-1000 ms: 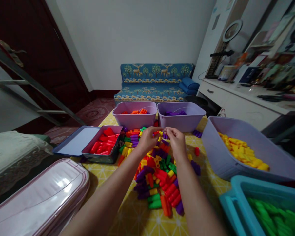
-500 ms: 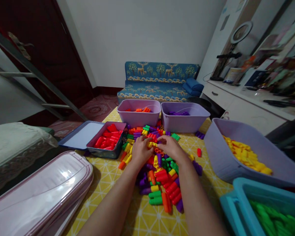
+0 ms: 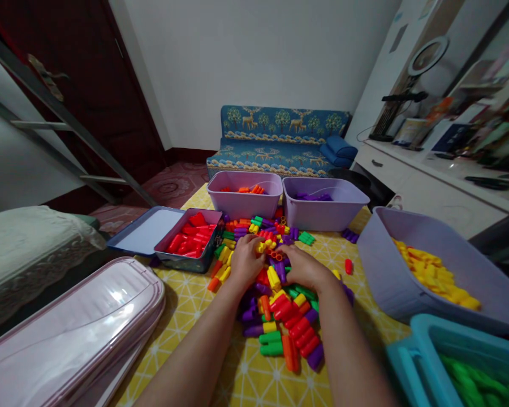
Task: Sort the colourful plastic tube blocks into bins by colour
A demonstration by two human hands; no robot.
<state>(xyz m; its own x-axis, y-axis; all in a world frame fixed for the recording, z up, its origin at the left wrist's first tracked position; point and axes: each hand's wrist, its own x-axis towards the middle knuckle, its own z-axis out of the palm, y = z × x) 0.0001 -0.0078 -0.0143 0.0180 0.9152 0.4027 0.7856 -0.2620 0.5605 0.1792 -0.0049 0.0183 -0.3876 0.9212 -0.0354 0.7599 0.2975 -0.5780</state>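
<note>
A pile of plastic bullet-shaped building blocks [image 3: 297, 325] in red, yellow, green, purple and orange is spread over the table. My left hand [image 3: 246, 263] is closed at the far middle of the pile, its fingertips on a yellow block [image 3: 266, 246]. To its right, my right hand [image 3: 306, 268] reaches into the pile with thumb and fingers apart. Close to those fingers are an orange block [image 3: 274, 256] with its ring ends showing and a purple block [image 3: 280, 271]. Part of the pile is hidden under both hands.
Behind the pile stand a bin with orange blocks [image 3: 244, 206] and a bin with purple blocks [image 3: 324, 212]. An open tin [image 3: 186, 264] holds red blocks. At right are a yellow-block bin [image 3: 379, 277] and a turquoise green-block bin [image 3: 424, 350]. Lids [image 3: 80, 322] lie at left.
My right hand has come away from the yellow block and moved slightly down and right, its fingers opening. My left hand stays by the yellow block. The view has shifted slightly.
</note>
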